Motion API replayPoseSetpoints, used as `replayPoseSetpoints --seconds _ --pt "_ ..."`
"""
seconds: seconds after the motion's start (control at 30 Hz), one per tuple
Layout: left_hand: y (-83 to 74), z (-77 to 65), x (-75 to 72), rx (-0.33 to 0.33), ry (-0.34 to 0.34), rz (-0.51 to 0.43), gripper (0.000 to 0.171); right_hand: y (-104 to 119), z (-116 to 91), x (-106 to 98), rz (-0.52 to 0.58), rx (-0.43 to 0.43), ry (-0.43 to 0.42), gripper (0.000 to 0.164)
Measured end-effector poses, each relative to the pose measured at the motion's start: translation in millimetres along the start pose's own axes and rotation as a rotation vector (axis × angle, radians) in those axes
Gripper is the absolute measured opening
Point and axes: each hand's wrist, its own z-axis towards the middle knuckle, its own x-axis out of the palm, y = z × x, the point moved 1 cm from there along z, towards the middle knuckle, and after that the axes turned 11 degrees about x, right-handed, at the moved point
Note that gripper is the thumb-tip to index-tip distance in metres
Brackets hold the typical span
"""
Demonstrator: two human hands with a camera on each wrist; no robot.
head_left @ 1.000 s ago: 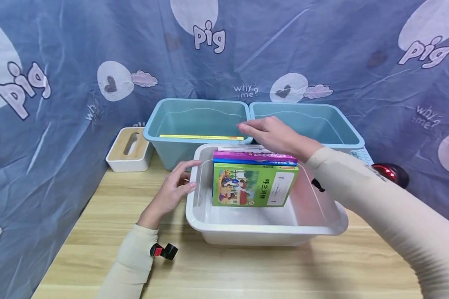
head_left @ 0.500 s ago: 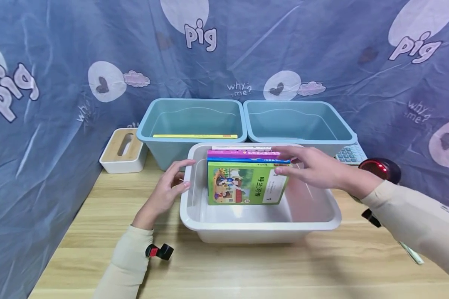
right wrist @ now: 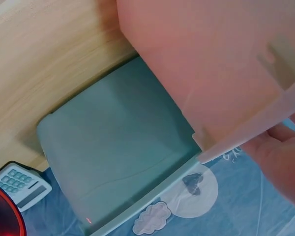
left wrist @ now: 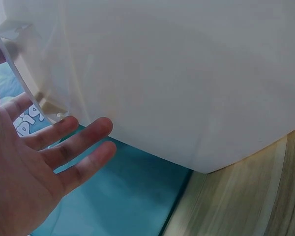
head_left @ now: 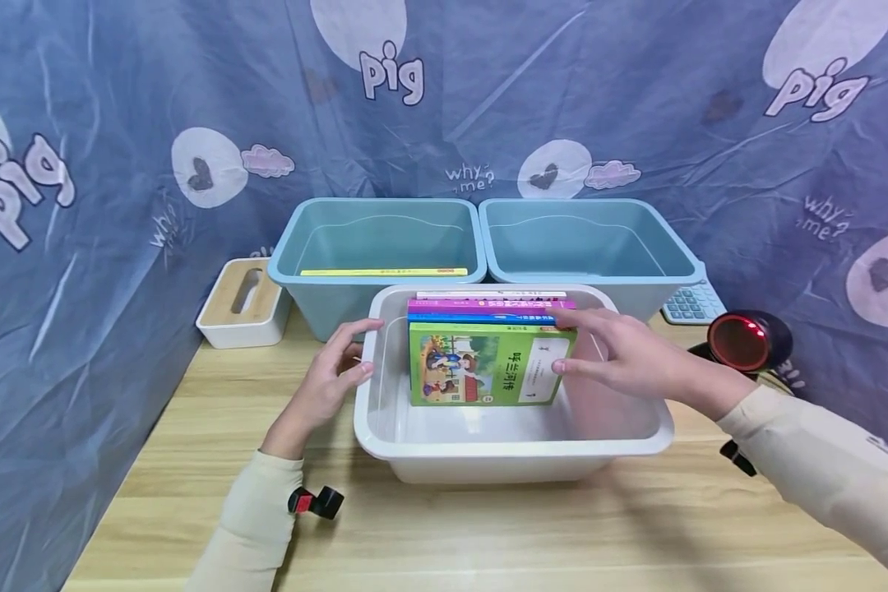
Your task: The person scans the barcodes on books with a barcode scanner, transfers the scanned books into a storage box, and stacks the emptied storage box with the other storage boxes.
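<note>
A green picture-covered book (head_left: 481, 366) stands upright in the white bin (head_left: 514, 449), in front of a blue book (head_left: 466, 317), a purple book (head_left: 488, 307) and a white-edged one. My right hand (head_left: 632, 353) pinches the green book's upper right edge, thumb on its cover and fingers over the top; the fingertips behind are partly hidden. My left hand (head_left: 321, 386) rests at the bin's left rim with index finger and thumb. In the left wrist view its fingers (left wrist: 86, 167) spread loosely beside the bin's outer wall.
Behind stand two blue-green bins (head_left: 377, 290) (head_left: 562, 289); the left one holds a yellow-edged book (head_left: 385, 272). A tissue box (head_left: 240, 304) stands at the left. A calculator (head_left: 691, 304) and a black device with a red light (head_left: 747, 341) are at the right.
My right hand has come down from above the back bins to the right end of the books, its thumb lowering onto the green cover. My left hand stays at the rim.
</note>
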Motion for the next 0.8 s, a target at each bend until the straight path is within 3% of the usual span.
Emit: replayPoseSetpoints --seconds 0.17,0.3,0.53,0.8 --pt "0.9 0.1 -0.1 0.0 -0.002 -0.002 0.056 -1.1 1.7 5.6 -0.027 -0.093 -0.039 0.071" --pt "0.9 -0.1 -0.1 -0.003 0.001 -0.007 0.056 0.1 4.9 11.6 -0.062 -0.153 -0.01 0.078" --pt "0.2 0.2 0.7 -0.004 0.003 -0.014 0.056 4.3 14.8 22.3 -0.09 -0.176 0.116 0.079" --pt "0.8 0.3 0.4 -0.003 0.006 -0.014 0.056 4.0 22.9 27.6 -0.151 -0.191 0.077 0.074"
